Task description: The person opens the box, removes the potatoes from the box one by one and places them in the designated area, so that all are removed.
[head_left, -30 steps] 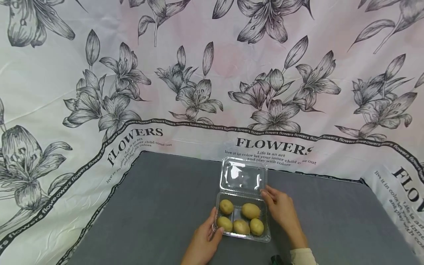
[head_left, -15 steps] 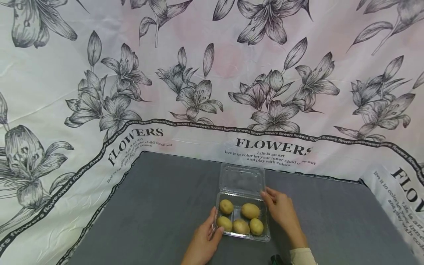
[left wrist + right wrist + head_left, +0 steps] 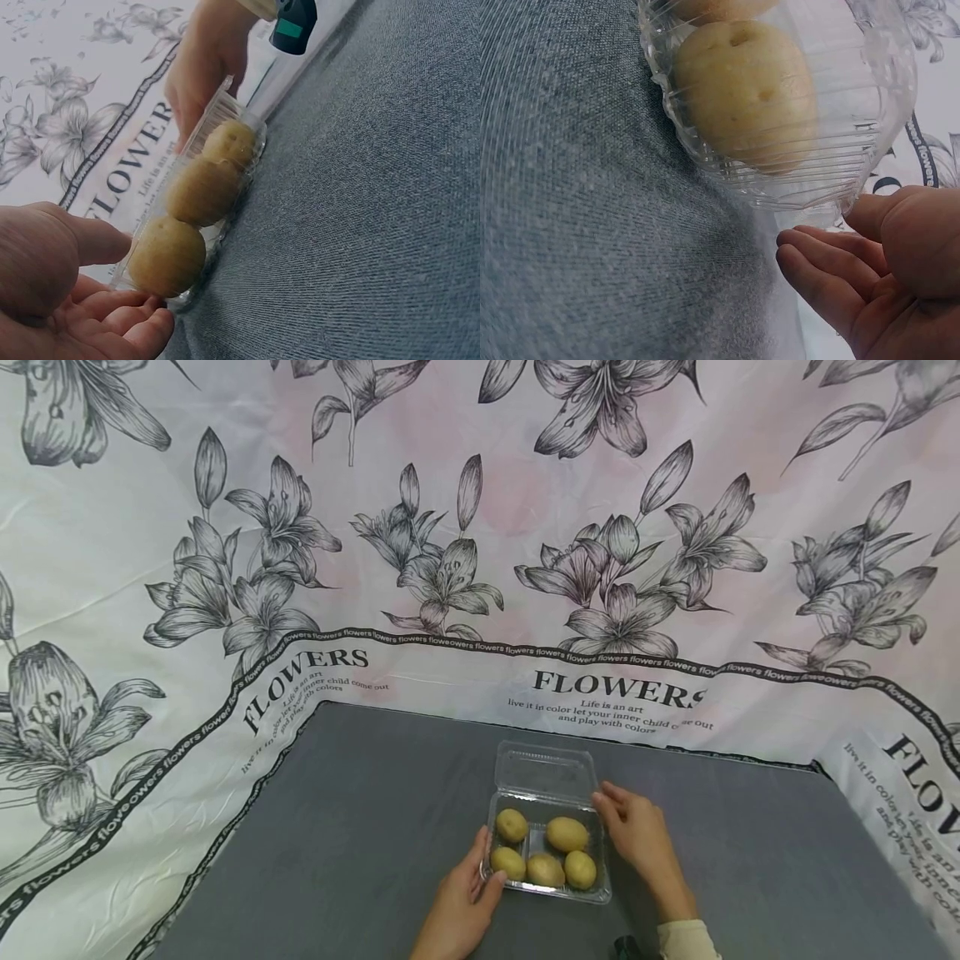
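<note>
One clear plastic lid [image 3: 546, 772] tips farther back, exposing oval yellow potatoes [image 3: 545, 869]; left hand [image 3: 459, 900] and right hand [image 3: 639, 837] grip its clear box [image 3: 536, 842].

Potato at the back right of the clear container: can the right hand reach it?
Probably yes: the right hand holds the clear container near that potato, and the lid is open, leaving it uncovered. The hand would likely need to let go first.

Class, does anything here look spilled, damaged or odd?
Nothing looks spilled: five potatoes sit inside the clear clamshell. On the floral backdrop, the central FLOWERS looks odd: its S is cut, perhaps by a fold.
</note>
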A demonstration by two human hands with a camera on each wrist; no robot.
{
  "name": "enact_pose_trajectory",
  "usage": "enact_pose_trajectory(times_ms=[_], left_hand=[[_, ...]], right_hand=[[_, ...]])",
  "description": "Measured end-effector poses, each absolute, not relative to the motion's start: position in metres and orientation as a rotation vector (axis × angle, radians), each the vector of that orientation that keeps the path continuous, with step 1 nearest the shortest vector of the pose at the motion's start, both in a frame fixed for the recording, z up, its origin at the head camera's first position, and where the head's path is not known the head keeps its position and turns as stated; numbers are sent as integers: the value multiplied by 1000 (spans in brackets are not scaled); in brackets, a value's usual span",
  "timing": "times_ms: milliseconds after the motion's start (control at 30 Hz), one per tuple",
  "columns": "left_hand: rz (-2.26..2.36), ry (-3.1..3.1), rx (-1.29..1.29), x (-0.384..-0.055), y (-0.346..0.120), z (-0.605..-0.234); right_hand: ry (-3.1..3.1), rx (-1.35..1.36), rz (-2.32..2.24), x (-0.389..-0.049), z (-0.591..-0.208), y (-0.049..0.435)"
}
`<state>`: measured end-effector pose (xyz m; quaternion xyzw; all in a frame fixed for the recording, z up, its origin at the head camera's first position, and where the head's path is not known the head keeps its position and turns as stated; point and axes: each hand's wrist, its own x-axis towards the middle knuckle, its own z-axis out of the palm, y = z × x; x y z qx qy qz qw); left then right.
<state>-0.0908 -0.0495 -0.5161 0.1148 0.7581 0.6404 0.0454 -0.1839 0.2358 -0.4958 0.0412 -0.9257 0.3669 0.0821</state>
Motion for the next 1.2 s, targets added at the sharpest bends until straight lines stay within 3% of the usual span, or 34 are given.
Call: enact_pose_trajectory(times_ms=[467, 700, 1200], left_hand=[[1973, 2320, 350, -92, -49, -520], [1960, 2311, 340, -92, -49, -519], [1954, 2300, 341, -93, -49, -518]], right_hand=[[-2618, 293, 1087, -178, -471, 224], [-2629, 568, 972, -170, -454, 204], [-2752, 918, 839, -163, -471, 164]])
